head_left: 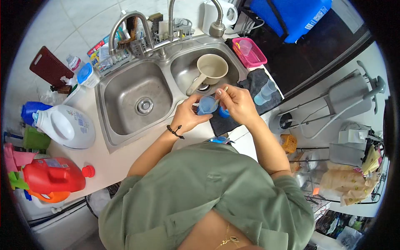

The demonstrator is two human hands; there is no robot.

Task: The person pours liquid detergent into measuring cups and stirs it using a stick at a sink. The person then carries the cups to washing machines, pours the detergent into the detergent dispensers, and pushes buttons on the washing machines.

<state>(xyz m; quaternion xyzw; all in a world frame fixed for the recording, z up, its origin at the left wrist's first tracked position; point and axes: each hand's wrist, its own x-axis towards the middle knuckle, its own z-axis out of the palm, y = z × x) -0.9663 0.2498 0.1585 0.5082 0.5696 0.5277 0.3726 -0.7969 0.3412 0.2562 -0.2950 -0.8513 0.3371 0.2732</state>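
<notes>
My left hand (pixel 186 116) grips a small translucent blue cup (pixel 205 106) over the counter's front edge by the right sink basin. In my right hand (pixel 239 104), a thin pale stick (pixel 225 88) is pinched between thumb and fingers, its lower end inside the cup; whether that end is a spoon, I cannot tell. Just right of the cup, a brighter blue object (pixel 223 112) shows partly, with my right hand covering some of it. A dark cloth (pixel 221 126) lies beneath. Farther right on the cloth stand clear, bluish cups (pixel 264 95).
A beige dipper (pixel 212 68) rests in the right basin; the left basin (pixel 125 96) is beside it. Two faucets (pixel 143 25) rise behind. A pink basket (pixel 250 53) stands at back right. A white jug (pixel 68 125) and a red jug (pixel 54 175) line the left counter.
</notes>
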